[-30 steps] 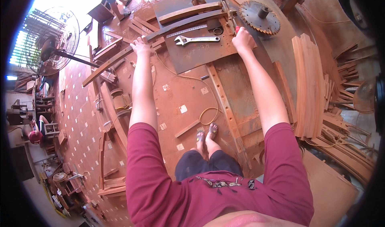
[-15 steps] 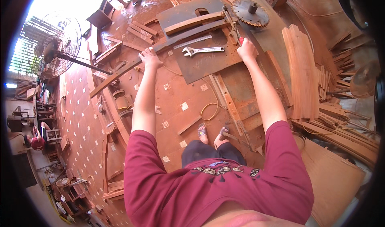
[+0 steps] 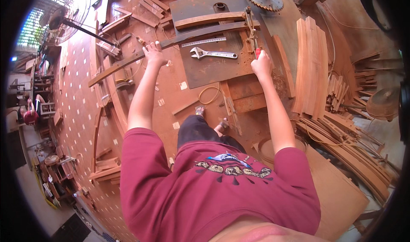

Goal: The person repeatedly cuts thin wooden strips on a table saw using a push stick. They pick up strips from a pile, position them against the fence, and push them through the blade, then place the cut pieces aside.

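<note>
Long curved wooden strip lies across the metal table, left end overhanging; left hand presses on it, fingers curled over its edge. Right hand is closed around a red-handled tool. Strip looks stiff, light, springy; wrench and ruler crowd the middle, open floor left

Both bare arms stretch forward and nearly straight from short red sleeves, spread apart in a V. The left hand lies palm down with its fingers curled forward and its wrist level. The right hand is closed in a fist, knuckles up, its thumb tucked in.
</note>
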Demonstrator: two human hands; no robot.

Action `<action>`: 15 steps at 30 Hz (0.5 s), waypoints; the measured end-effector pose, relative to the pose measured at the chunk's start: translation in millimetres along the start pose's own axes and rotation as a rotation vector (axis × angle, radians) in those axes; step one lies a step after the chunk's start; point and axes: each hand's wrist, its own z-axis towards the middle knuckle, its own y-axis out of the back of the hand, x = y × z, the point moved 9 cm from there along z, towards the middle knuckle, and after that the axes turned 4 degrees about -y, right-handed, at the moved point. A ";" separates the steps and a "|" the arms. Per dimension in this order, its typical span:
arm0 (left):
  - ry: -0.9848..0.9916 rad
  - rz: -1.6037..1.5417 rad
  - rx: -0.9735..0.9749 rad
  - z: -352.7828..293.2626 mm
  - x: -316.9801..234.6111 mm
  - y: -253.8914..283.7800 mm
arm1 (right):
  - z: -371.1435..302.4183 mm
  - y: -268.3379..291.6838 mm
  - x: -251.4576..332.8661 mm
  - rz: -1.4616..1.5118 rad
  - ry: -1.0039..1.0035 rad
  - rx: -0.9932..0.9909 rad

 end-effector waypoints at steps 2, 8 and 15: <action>-0.027 -0.041 -0.091 -21.8 -2.7 -0.5 | -16.0 2.8 -15.5 0.023 -0.001 0.008; -0.236 -0.341 -0.301 -52.2 1.1 2.7 | -60.4 20.9 -35.5 -0.017 -0.049 0.064; -0.331 -0.446 -0.258 -34.7 7.0 8.0 | -65.1 36.6 -26.0 -0.053 -0.123 -0.111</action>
